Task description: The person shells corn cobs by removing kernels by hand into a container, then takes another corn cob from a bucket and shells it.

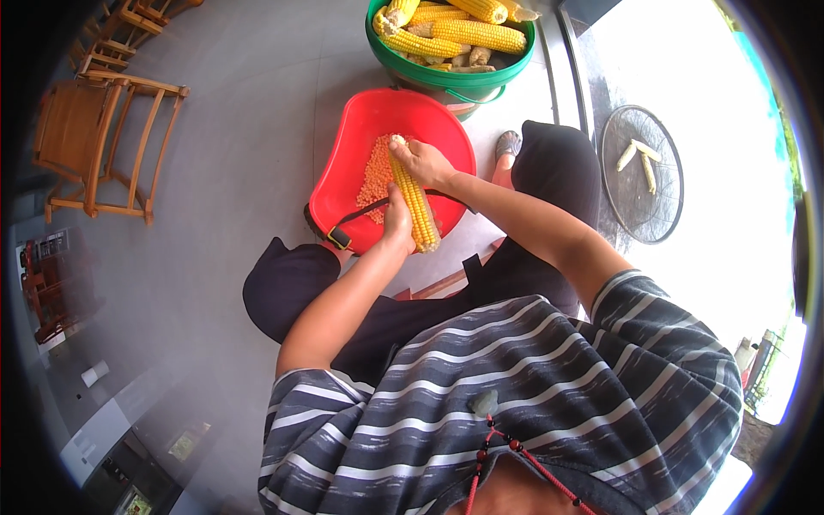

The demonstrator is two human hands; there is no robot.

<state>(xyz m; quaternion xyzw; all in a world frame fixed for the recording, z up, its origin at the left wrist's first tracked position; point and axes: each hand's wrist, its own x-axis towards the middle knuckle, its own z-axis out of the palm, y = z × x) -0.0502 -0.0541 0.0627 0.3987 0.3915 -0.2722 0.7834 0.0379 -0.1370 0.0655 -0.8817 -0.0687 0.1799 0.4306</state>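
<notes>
An ear of yellow corn lies slantwise across both my palms, over a red plastic basin. My left hand holds it low along its left side. Around its upper end my right hand is closed, the thumb near the pale tip. Most rows still carry kernels; part of the upper side is covered by my fingers. Loose corn kernels are heaped in the basin beneath. A dark strap with a buckle crosses the basin's near side, passing behind the corn.
Beyond the basin stands a green bucket piled with corn ears. On the right, a round mesh tray holds three pale cobs. Wooden chairs stand at the left on the grey floor. My knees flank the basin.
</notes>
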